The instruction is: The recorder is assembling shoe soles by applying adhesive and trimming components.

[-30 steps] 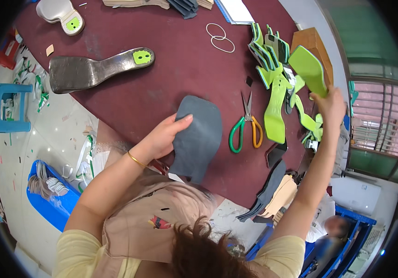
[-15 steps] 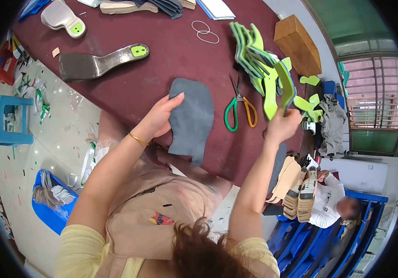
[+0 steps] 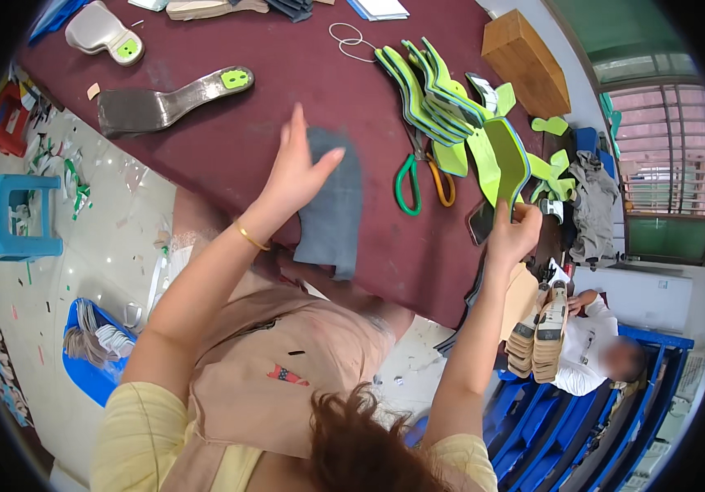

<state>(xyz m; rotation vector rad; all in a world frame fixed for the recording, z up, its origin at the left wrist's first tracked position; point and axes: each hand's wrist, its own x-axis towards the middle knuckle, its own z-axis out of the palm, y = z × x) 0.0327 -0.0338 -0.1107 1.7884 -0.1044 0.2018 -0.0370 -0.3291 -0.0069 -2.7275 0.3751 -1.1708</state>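
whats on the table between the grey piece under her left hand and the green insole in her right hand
In the head view, green- and orange-handled scissors lie on the maroon table between the grey piece under the left hand and the green insole in the right hand.

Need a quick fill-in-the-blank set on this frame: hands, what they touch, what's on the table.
1. The left hand rests on a flat ____ sheet that overhangs the table's near edge.
2. The right hand grips a lime-green ____-shaped piece.
3. The scissors between the two hands have one green handle and one ____ handle.
4. The table top is covered in a ____ surface.

Missing words: grey; sole; orange; maroon
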